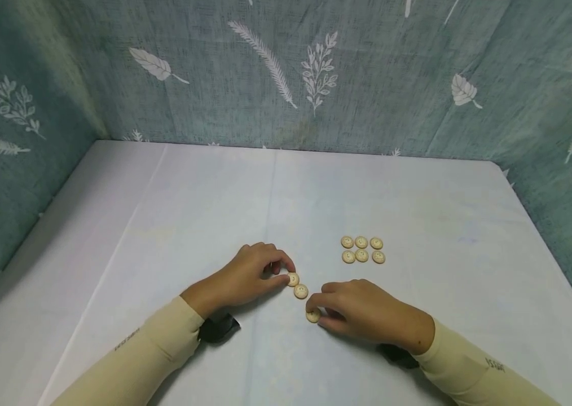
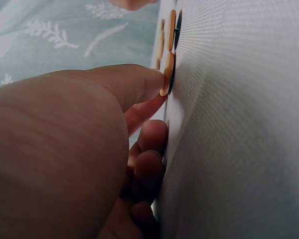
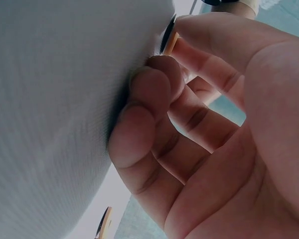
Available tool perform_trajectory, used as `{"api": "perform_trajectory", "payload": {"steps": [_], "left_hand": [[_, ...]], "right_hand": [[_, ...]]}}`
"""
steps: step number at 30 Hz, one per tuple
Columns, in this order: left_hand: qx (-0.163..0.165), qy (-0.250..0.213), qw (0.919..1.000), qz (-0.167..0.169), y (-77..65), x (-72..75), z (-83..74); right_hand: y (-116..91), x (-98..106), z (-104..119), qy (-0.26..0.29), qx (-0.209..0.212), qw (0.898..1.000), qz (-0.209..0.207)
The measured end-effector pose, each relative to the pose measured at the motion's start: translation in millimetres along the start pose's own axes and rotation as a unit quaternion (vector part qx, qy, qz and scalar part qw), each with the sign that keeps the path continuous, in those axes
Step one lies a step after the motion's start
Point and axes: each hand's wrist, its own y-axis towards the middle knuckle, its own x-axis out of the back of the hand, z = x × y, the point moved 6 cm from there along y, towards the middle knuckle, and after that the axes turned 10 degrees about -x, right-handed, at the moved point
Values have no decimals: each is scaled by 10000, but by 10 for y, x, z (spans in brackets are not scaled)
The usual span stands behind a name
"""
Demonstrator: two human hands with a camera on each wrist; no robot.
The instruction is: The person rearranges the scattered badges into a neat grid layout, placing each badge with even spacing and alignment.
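My left hand (image 1: 250, 275) pinches a pale wooden button (image 1: 293, 279) between thumb and forefinger, low on the white cloth. In the left wrist view that button (image 2: 167, 74) appears edge-on under the thumb tip. A second button (image 1: 300, 291) lies touching or almost touching it, on the side toward my right hand. Closer to me, my right hand (image 1: 367, 311) pinches another button (image 1: 313, 315), partly covered by the fingertips. Its edge (image 3: 171, 44) shows between thumb and forefinger in the right wrist view, the other fingers curled against the cloth.
Several matching buttons (image 1: 361, 255) lie flat in two rows of three, beyond my right hand. White cloth (image 1: 205, 192) with faint creases covers the table. Green fabric with white leaf prints (image 1: 286, 73) hangs behind the table and along both sides.
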Motion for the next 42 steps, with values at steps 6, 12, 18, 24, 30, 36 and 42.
{"api": "perform_trajectory", "payload": {"steps": [6,12,18,24,30,36,42], "left_hand": [[-27,19,10000,-21,-3,-29,18],[-63,38,10000,-40,6,-14,7],[-83,90,9999,-15,6,-12,-11],[-150,133,9997,-119,28,11,-25],[-42,97,9999,-5,15,-9,1],[-70,90,9999,-104,32,24,-8],[-2,70,10000,0,21,16,-5]], "right_hand": [[-2,-13,-10,85,-20,10000,44],[-4,-16,-18,68,3,10000,-29],[16,-32,-28,227,-294,9988,330],[16,-30,-46,91,-406,9983,405],[10,-42,-63,221,-522,9957,735],[10,-2,-109,90,-508,9965,658],[5,20,-152,91,-504,9970,578]]}}
